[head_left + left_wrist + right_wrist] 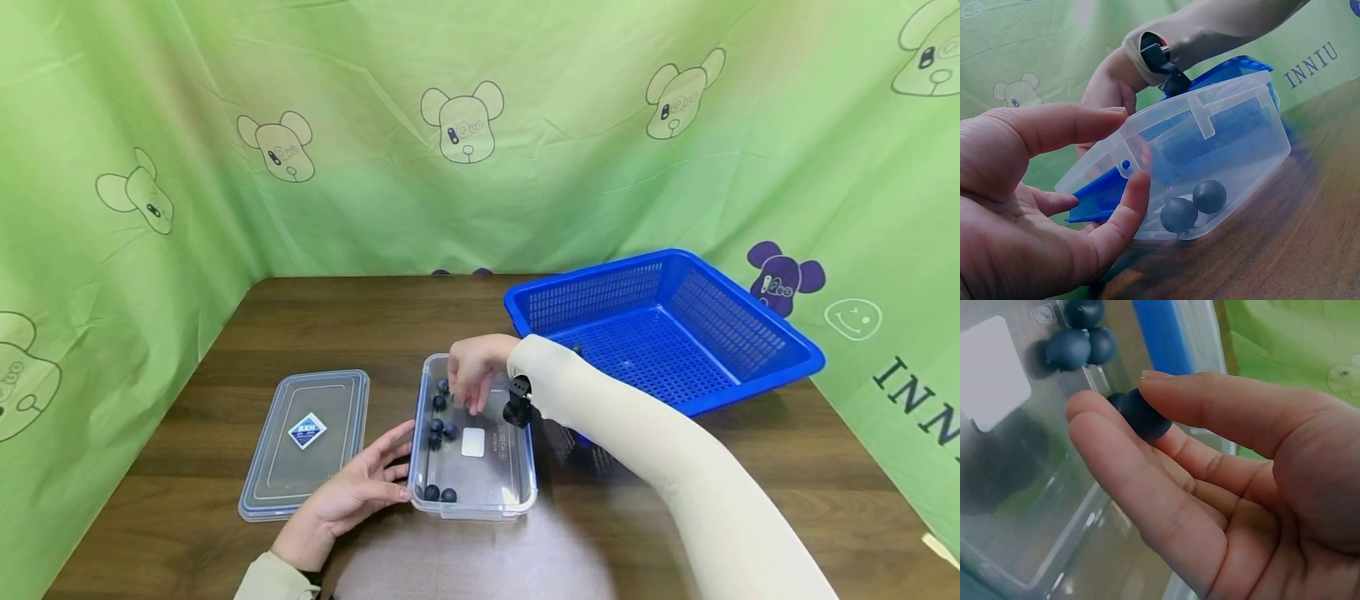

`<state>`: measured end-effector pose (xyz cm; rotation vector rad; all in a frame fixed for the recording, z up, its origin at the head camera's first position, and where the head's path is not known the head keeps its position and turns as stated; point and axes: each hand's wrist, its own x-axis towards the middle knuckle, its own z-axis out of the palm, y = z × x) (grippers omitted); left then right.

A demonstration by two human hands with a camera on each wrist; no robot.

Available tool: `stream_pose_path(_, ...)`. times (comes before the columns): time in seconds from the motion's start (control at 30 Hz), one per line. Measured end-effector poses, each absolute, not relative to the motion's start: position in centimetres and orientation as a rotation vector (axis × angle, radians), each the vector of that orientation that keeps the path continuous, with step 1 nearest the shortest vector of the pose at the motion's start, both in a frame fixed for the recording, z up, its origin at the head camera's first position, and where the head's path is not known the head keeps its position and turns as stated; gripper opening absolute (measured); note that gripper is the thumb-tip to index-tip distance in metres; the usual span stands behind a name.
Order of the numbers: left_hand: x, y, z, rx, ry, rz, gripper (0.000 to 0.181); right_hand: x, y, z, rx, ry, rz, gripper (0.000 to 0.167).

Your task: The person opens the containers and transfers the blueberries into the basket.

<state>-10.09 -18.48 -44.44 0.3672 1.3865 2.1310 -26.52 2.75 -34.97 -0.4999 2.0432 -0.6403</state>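
Note:
A clear plastic box (474, 492) holds several dark blueberries (448, 495) along its left side and near corner. My left hand (352, 492) is beside its left wall, thumb and fingers spread; in the left wrist view the hand (1035, 200) stands in front of the wall, and contact is hard to tell. Over the far part of the box, my right hand (476, 371) points its fingers down. The right wrist view shows that hand (1229, 475) with one dark blueberry (1146, 417) between thumb and fingers; more berries (1068, 349) lie beyond.
A clear lid (330, 467) with a blue-and-white label lies left of the box on the wooden table (315, 308). At the back right stands a blue perforated basket (757, 385), partly behind my right sleeve. A green patterned cloth (360, 200) surrounds the table.

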Motion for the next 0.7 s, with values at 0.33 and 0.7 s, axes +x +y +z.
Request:
stream_pose_path(0.33, -10.0, -18.4, -44.3, 0.358, 1.39, 2.135, 0.092, -28.0, 5.7, -32.2, -0.494, 2.023, -0.749, 0.006)
stream_pose_path(0.7, -10.1, -18.4, -44.5, 0.362, 1.389, 2.137, 0.093, -29.6, 10.0, -29.1, -0.471, 2.062, -0.828, 0.012)
